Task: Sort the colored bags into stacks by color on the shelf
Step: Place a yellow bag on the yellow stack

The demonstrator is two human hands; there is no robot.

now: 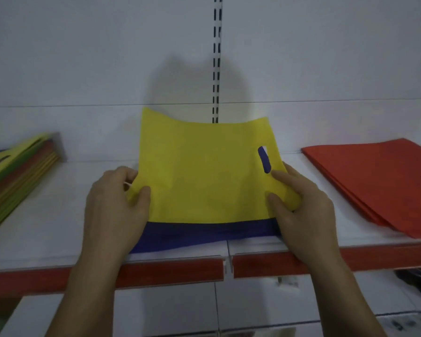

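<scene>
The white shelf (58, 215) runs the full width of the view, with a red strip (156, 271) along its front edge and a white back panel (83, 57) behind it, split by a slotted upright (216, 57). At the shelf's left end lies a mixed stack (17, 176) of flat bags, with yellow, green, red and orange layers showing along its side. At the right end, well apart from it, lies a red stack (379, 181) of bags, fanned slightly at its front corner. In the middle, near the front edge, a yellow bag (204, 171) lies over a blue bag (204, 233). Blue shows as a band along the yellow bag's near side and through its handle slot (264, 159). The yellow bag's far edge curls upward before the back panel. The left hand (114, 205) pinches the yellow bag's left edge, thumb on top. The right hand (304, 207) grips its right edge just below the slot, thumb and forefinger lying on the fabric.
</scene>
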